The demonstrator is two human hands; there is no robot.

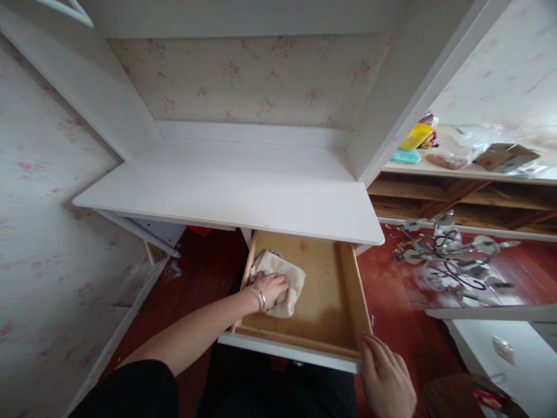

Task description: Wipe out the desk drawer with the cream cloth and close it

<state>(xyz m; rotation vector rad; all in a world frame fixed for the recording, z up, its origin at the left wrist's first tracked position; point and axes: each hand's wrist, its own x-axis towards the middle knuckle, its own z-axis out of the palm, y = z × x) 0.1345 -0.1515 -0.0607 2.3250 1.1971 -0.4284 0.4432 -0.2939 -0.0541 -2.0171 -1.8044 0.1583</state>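
A pale, folded cloth (pixel 292 284) lies on the bottom of a pulled-out wooden drawer (pixel 327 290), towards its left side. My left hand (pixel 270 288), with bracelets at the wrist, presses down on this cloth, fingers curled into it. At the drawer's front right corner, my right hand (pixel 386 376) grips the edge, its thumb and fingers around the corner; some fingertips are hidden. The drawer sits under a white desk (pixel 243 186) and has a white front panel.
White uprights rise from the desk, against flowered wallpaper (pixel 26 232) at left. On the red floor to the right lies a dismantled chandelier (pixel 461 261) with loose parts. Behind it, a low shelf (pixel 409 186) carries a cardboard box (pixel 507 157), plastic bags and a yellow item (pixel 416 136).
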